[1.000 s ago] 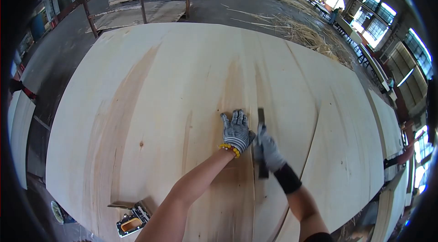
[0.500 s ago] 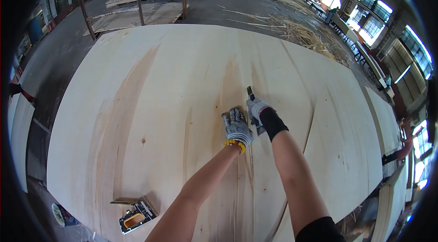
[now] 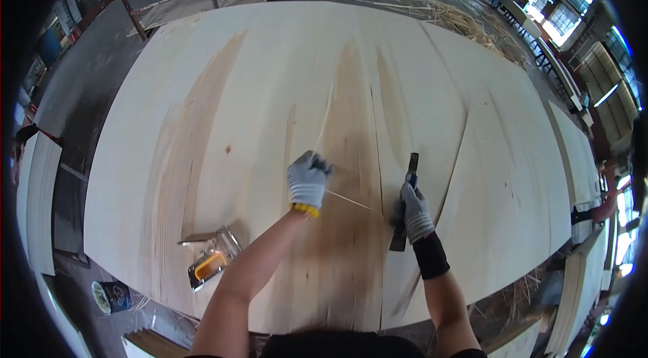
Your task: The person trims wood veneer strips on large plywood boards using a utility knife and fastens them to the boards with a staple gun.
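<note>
L hand [image 3: 308,179] clutches strip [image 3: 348,199], ends out fwd/R; R hand [image 3: 415,211] grips flat tool [image 3: 398,242].

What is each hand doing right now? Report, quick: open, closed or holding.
Left hand: closed, holding a thin wood strip.
Right hand: closed, holding a flat dark tool.

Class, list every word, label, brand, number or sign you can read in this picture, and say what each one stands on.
None can be read.
Bucket: pale marks, too small and blurred to read.
Orange-handled tool: no lettering can be made out.
Dark tool in the right hand: none legible.
Wood sheet: grain and knots, no readable writing.
</note>
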`<action>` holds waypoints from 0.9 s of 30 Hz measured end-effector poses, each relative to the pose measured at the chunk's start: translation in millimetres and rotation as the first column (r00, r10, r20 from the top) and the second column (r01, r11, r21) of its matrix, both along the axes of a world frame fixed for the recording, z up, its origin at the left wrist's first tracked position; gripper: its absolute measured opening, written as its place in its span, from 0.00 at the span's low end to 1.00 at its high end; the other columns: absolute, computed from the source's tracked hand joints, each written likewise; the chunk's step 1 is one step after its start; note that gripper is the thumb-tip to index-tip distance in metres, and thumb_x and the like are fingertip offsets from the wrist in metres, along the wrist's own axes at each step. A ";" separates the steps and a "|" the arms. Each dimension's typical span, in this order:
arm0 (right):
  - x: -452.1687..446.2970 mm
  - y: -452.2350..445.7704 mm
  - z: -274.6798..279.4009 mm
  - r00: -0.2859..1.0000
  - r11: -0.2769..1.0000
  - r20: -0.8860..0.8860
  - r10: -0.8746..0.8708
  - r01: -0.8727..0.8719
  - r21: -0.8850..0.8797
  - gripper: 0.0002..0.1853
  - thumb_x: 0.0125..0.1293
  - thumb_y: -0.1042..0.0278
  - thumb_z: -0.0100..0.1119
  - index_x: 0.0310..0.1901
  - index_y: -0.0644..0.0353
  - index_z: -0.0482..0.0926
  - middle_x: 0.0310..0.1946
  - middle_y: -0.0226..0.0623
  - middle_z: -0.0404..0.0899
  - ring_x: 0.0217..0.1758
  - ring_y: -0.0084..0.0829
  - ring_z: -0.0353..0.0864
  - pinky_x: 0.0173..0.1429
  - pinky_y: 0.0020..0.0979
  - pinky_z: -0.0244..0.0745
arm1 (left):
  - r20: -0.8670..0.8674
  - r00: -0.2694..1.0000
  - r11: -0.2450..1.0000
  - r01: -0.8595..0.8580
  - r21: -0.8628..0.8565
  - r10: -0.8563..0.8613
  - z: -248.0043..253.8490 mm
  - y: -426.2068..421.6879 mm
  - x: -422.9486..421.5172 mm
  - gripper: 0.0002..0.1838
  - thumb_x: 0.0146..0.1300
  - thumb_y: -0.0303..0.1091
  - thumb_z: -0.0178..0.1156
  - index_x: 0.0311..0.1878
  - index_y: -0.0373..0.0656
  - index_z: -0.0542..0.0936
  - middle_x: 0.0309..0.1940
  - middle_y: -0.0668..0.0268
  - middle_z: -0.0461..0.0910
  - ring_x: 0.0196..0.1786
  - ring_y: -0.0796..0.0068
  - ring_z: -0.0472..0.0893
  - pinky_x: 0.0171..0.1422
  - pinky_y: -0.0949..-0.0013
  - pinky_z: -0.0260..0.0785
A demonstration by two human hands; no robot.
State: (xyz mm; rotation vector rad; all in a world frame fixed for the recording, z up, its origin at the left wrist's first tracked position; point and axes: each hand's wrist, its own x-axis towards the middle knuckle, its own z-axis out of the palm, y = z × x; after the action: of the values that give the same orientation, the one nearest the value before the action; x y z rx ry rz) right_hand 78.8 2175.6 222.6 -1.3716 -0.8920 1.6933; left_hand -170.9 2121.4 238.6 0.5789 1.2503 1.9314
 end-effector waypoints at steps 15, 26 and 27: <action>24.0 -137.8 46.8 0.722 0.909 0.607 0.331 -0.416 -0.001 0.11 0.65 0.59 0.49 0.35 0.58 0.66 0.14 0.31 0.67 0.11 0.23 0.68 0.14 0.29 0.64 | 0.410 0.880 0.970 0.205 0.130 -0.241 38.6 87.2 84.2 0.09 0.60 0.35 0.55 0.39 0.41 0.73 0.20 0.67 0.73 0.19 0.77 0.73 0.22 0.74 0.67; -3.3 -133.0 45.6 0.202 0.856 0.956 0.212 -0.510 -0.083 0.16 0.63 0.57 0.45 0.41 0.64 0.68 0.29 0.57 0.77 0.36 0.55 0.77 0.40 0.49 0.71 | 0.246 0.942 0.973 0.213 0.092 -0.230 70.3 172.7 122.4 0.18 0.66 0.44 0.49 0.26 0.42 0.75 0.10 0.71 0.67 0.10 0.79 0.64 0.14 0.74 0.59; -11.3 -134.7 50.4 0.134 0.856 0.970 0.203 -0.506 -0.109 0.16 0.63 0.58 0.45 0.41 0.64 0.68 0.30 0.57 0.77 0.37 0.54 0.77 0.40 0.49 0.71 | 0.228 0.943 0.970 0.231 0.080 -0.243 66.1 175.3 121.2 0.18 0.66 0.44 0.48 0.26 0.42 0.74 0.12 0.70 0.69 0.10 0.79 0.65 0.14 0.73 0.59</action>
State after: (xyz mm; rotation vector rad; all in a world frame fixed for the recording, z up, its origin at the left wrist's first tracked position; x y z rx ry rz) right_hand 67.5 2040.8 273.0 -2.1536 -2.2472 0.6748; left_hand -49.7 2296.6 304.7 0.4855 0.9378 1.7753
